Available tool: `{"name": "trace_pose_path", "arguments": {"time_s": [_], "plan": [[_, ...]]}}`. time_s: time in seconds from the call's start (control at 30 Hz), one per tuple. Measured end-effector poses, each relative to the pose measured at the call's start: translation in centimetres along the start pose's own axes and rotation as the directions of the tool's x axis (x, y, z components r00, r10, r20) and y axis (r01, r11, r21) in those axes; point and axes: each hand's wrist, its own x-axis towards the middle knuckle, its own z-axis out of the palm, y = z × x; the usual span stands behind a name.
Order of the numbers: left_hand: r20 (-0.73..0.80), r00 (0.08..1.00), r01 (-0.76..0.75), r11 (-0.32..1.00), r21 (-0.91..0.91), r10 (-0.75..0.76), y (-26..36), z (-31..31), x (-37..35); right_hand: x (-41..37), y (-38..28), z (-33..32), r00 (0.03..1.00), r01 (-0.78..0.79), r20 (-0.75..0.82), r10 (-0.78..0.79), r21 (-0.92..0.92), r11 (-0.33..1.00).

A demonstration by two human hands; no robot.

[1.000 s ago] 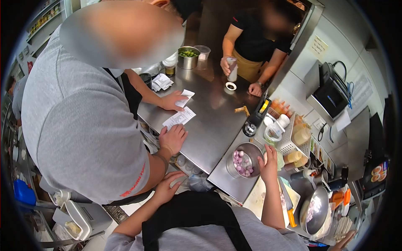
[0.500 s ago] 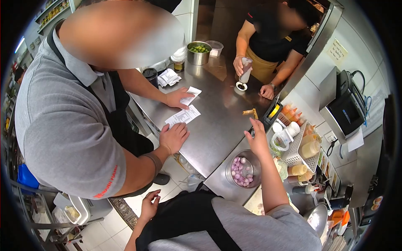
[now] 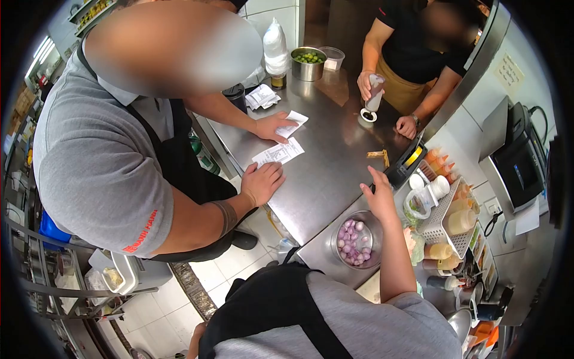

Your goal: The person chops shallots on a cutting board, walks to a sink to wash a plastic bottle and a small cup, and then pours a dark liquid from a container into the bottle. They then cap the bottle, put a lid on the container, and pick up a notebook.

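Note:
My right hand (image 3: 379, 194) reaches over the steel counter with fingers apart and nothing in it. Just below it stands a metal bowl (image 3: 375, 258) holding peeled shallots (image 3: 353, 242). Beyond my fingertips lie a small yellow-brown object (image 3: 378, 155) and a black device with a yellow strip (image 3: 409, 163). Of my left hand (image 3: 197, 332), only a sliver shows low beside my black apron; its fingers are hidden.
At left, a co-worker's hands rest on printed receipts (image 3: 277, 153) on the steel table (image 3: 317, 191). Across it, another person tips a squeeze bottle (image 3: 375, 93) over a small white cup (image 3: 368, 115). Sauce bottles fill a white basket (image 3: 442, 230) at right.
My left hand has drawn back down, mostly out of sight behind my body. My right hand stays stretched out over the counter. The whole view has shifted slightly.

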Motion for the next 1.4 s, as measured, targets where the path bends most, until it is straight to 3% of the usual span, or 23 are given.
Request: {"name": "trace_pose_path", "arguments": {"time_s": [0.17,0.23,0.3,0.37,0.43,0.5,0.67,0.7,0.77,0.83,0.9,0.97,1.03,1.2,1.3,1.4], "plan": [[-0.17,0.978,-0.132,0.989,-0.067,0.119,1.8,-0.8,2.9,-0.8,0.1,0.2,1.0,0.014,-0.001,-0.014,-0.028,1.0],[-0.187,0.973,-0.178,0.956,-0.233,0.136,5.8,-2.9,3.4,-0.9,0.2,0.1,0.999,0.032,-0.009,-0.032,-0.028,0.999],[-0.208,0.963,-0.212,0.958,-0.193,0.172,11.2,-5.4,1.5,-1.1,0.3,-0.2,0.999,0.047,-0.015,-0.047,-0.027,0.999],[-0.17,0.963,-0.246,0.938,-0.242,0.209,12.6,-5.2,2.9,-1.3,0.3,-0.7,0.997,0.067,-0.037,-0.067,-0.007,0.998],[-0.219,0.927,-0.347,0.919,-0.189,0.305,14.7,-6.3,2.0,-1.8,0.1,-1.3,0.999,0.04,-0.015,-0.04,0.009,0.999],[-0.174,0.932,-0.339,0.933,-0.121,0.317,16.1,-7.6,0.8,-2.2,0.4,-1.7,0.998,0.038,-0.055,-0.037,0.01,0.999],[-0.172,0.945,-0.306,0.939,-0.155,0.279,11.6,-6.2,1.4,-3.3,0.9,-1.6,1.0,0.013,-0.028,-0.013,-0.029,1.0],[-0.151,0.964,-0.247,0.943,-0.224,0.217,11.2,-6.5,0.8,-3.5,0.4,-1.5,1.0,0.015,-0.013,-0.015,-0.029,0.999],[-0.278,0.936,-0.282,0.931,-0.232,0.215,10.5,-7.4,0.6,-4.1,-1.0,-1.3,0.999,0.044,-0.024,-0.045,-0.032,0.999],[-0.438,0.841,-0.453,0.856,-0.249,0.318,11.1,-9.7,1.3,-5.0,-2.8,-1.0,0.999,0.052,-0.015,-0.052,-0.017,0.998],[-0.521,0.784,-0.53,0.801,-0.279,0.337,12.3,-12.4,2.6,-6.2,-4.7,-0.3,0.998,0.056,-0.021,-0.056,0.0,0.998],[-0.536,0.783,-0.55,0.753,-0.362,0.315,15.8,-16.6,1.0,-7.2,-5.5,1.0,0.992,0.123,-0.013,-0.123,0.008,0.992],[-0.602,0.668,-0.68,0.689,-0.253,0.438,16.1,-19.0,2.7,-8.7,-7.7,1.8,0.99,0.139,-0.028,-0.139,0.0,0.99],[-0.442,0.705,-0.704,0.624,-0.34,0.555,16.0,-23.4,2.3,-13.2,-12.5,6.8,0.98,0.189,-0.06,-0.19,-0.022,0.982],[-0.458,0.619,-0.784,0.535,-0.314,0.638,14.4,-24.0,2.3,-17.4,-15.4,11.3,0.988,0.147,-0.061,-0.145,0.03,0.989],[-0.469,0.603,-0.797,0.514,-0.318,0.645,11.9,-24.4,2.1,-21.6,-17.2,15.3,0.988,0.154,0.006,-0.154,0.023,0.988]]}}
